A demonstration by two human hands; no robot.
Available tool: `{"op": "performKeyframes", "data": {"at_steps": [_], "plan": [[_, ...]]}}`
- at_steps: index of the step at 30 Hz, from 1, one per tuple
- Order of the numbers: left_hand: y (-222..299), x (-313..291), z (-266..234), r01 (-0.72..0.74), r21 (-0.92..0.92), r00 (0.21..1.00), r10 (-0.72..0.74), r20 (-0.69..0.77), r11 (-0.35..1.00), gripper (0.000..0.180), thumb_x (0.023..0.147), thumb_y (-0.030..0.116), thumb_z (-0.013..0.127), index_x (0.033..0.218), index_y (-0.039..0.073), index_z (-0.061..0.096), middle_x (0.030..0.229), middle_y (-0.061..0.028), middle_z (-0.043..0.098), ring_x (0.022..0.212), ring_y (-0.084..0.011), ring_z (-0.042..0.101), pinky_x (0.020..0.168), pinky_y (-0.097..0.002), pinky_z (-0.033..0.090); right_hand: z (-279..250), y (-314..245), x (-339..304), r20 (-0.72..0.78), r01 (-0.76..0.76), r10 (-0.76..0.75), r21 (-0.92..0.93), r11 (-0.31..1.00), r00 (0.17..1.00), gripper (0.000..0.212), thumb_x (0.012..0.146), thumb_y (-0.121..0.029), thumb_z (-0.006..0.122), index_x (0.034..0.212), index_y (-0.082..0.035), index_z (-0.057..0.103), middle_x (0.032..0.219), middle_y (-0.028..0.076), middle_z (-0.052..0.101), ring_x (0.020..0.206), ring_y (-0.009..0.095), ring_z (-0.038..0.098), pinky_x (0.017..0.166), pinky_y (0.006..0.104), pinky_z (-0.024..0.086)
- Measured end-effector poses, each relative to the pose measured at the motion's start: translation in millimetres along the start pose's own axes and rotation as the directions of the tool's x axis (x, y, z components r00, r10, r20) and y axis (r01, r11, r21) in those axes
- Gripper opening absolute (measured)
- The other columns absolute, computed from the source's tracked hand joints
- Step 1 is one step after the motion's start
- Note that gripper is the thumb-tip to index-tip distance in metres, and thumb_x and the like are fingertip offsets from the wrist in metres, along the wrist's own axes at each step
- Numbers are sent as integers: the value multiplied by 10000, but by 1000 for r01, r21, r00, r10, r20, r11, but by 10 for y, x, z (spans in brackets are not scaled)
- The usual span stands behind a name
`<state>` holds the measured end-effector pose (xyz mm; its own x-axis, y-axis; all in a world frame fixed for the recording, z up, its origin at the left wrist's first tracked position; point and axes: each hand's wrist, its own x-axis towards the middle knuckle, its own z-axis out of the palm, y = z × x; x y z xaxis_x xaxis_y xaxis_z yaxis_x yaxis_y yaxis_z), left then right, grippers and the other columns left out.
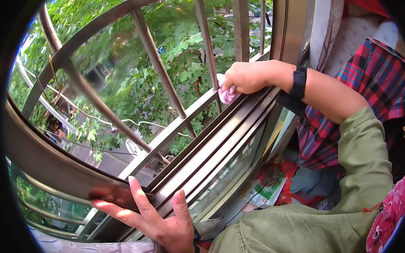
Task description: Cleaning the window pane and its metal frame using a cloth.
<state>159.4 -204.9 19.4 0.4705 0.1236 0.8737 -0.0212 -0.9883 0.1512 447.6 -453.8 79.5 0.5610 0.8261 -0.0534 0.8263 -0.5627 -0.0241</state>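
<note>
My right hand [249, 77] is closed around a bunched pinkish-white cloth [228, 95]. The cloth lies against the metal rail [195, 109] at the foot of the window bars, close to an upright bar [205, 42]. My right arm reaches over the brown sliding-window track [219, 145]. Lower down, my left hand [161, 223] is spread with fingers apart and holds nothing. Its fingertips rest on or close to the brown window sash frame [71, 169]; whether they press on it I cannot tell.
Metal bars [156, 58] stand outside the opening, with a white wire [91, 116] strung along them and leafy trees beyond. At right hangs a plaid cloth [359, 96] beside a pale curtain [326, 32]. Below it lie bags and fabric [312, 184]. A patterned light fabric [95, 248] edges the bottom.
</note>
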Motion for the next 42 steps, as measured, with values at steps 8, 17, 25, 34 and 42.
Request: {"op": "performKeyframes", "data": {"at_steps": [8, 17, 25, 34, 42], "plan": [[-6, -1, 3, 16, 2, 1000, -16, -4, 1000, 717, 875, 522, 650, 1373, 25, 517, 1562, -320, 98, 1448, -481, 137, 1128, -580, 212, -298, -488, 31, -96, 133, -118, 175, 976, 988, 380, 756, -7, 582, 1116, -41, 699, 978, 196, 694, 918, 332, 668, 855, 380, 512], [-9, -6, 7, 30, 50, 999, -31, 30, 998, 757, 868, 599, 613, 1327, 3, 541, 1531, -385, 66, 1413, -562, 129, 1094, -626, 240, 72, -599, 624, 21, 255, -255, 27, 967, 967, 310, 827, -14, 557, 1123, -21, 646, 1077, 182, 621, 1041, 359, 598, 938, 412, 468], [0, 10, -36, 34, 11, 999, -35, 37, 999, 717, 831, 454, 724, 1356, 8, 523, 1564, -316, 93, 1442, -497, 132, 1130, -580, 220, -75, -418, 383, 167, 152, -101, -334, 930, 981, 325, 818, -43, 579, 1132, -75, 659, 1015, 180, 615, 953, 324, 620, 868, 406, 494], [0, -19, -48, 42, 49, 999, -43, 28, 998, 732, 859, 515, 669, 1361, 5, 514, 1562, -320, 98, 1438, -511, 126, 1128, -590, 216, 41, -838, 418, -49, 264, -260, 145, 954, 964, 285, 834, -57, 609, 1110, -25, 671, 1042, 188, 661, 948, 342, 643, 886, 407, 506], [10, -20, -71, 46, 5, 999, -46, 28, 999, 703, 875, 469, 670, 1364, -9, 507, 1560, -322, 100, 1442, -495, 135, 1138, -563, 217, -690, -593, 189, -454, 17, -243, -447, 894, 857, 209, 710, -92, 751, 868, -112, 615, 1018, 54, 621, 898, 206, 637, 794, 349, 575]]}}
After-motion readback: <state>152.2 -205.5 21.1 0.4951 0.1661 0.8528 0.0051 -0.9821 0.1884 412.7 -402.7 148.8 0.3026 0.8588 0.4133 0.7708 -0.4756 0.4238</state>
